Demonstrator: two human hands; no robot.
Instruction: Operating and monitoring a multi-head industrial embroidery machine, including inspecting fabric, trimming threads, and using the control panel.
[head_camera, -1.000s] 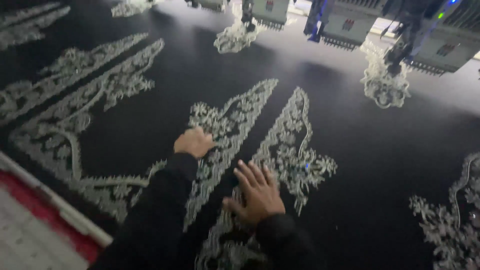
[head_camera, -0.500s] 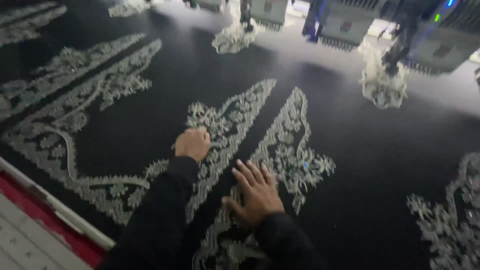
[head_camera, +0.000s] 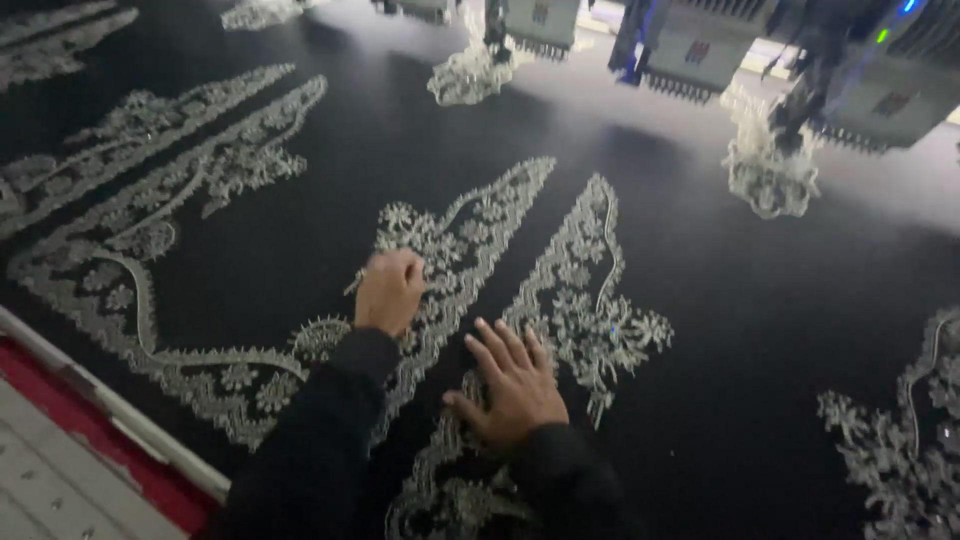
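- At 8 o'clock, a white frame edge (head_camera: 110, 415) with a red strip borders the black fabric (head_camera: 330, 170).
- The left hand (head_camera: 390, 290), just left of centre, is curled, its grip pinching the silver embroidered lace panel (head_camera: 450, 250); what it pinches is too small to tell.
- The right hand (head_camera: 515, 385), at 6 o'clock, lies flat, fingers spread, holding nothing, on the neighbouring lace panel (head_camera: 590, 300).
- Embroidery machine heads (head_camera: 700, 55) stand at 1 o'clock.

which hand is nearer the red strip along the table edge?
Left. The left hand, closed on the silver floral embroidery, sits closer to the red strip at lower left. The right hand lies flat on the black fabric, farther right.
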